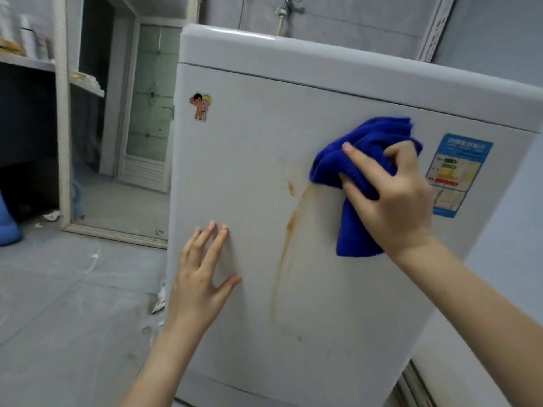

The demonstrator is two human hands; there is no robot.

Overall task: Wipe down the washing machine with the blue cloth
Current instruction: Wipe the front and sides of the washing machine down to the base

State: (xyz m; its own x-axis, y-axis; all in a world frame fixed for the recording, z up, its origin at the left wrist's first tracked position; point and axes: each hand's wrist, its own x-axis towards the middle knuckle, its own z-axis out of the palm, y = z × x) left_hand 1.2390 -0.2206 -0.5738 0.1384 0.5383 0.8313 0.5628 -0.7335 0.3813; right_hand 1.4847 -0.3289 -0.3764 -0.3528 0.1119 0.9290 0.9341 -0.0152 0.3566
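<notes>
Pressing the bunched blue cloth against the upper front panel of the washing machine, my right hand grips it with fingers curled into the folds, just left of the energy label and at the top end of a long orange-brown stain. My left hand lies flat on the panel lower down, fingers straight and spread, holding nothing, well apart from the cloth. Seen from the head camera, the job looks to be in its early part: the streak runs down the panel below the cloth unwiped, and I judge that the lower panel, the area round the cartoon sticker and the top are left to do
</notes>
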